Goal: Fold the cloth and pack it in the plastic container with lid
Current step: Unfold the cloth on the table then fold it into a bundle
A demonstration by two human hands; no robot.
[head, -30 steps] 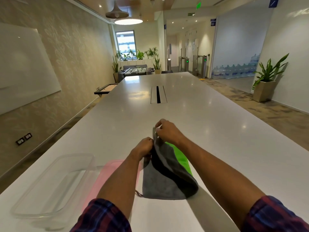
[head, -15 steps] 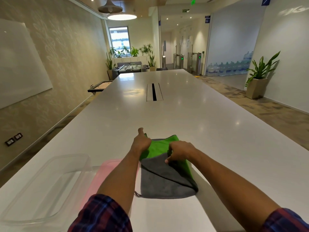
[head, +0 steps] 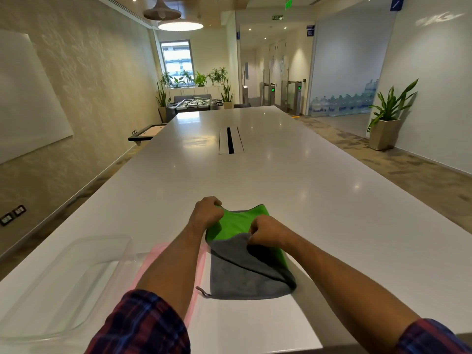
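Observation:
A green and grey cloth (head: 237, 274) lies folded on the white table (head: 319, 200) in front of me, its grey face near me and its green face farther off. My left hand (head: 207, 213) pinches the far left corner of the green layer. My right hand (head: 267, 229) grips the edge of the grey flap over the middle of the cloth. To the left stands the clear plastic container (head: 66, 284), open and empty. The pink lid (head: 150, 261) lies flat between the container and the cloth, partly under my left forearm.
A cable slot (head: 231, 140) runs along the table's middle, farther away. The table's near edge is just below my forearms. A whiteboard hangs on the left wall, and a potted plant (head: 388, 116) stands on the floor at the right.
Both hands came down from holding the cloth's corners up and apart. The cloth now lies flat with green showing at the far end. My right hand has pulled the grey flap back.

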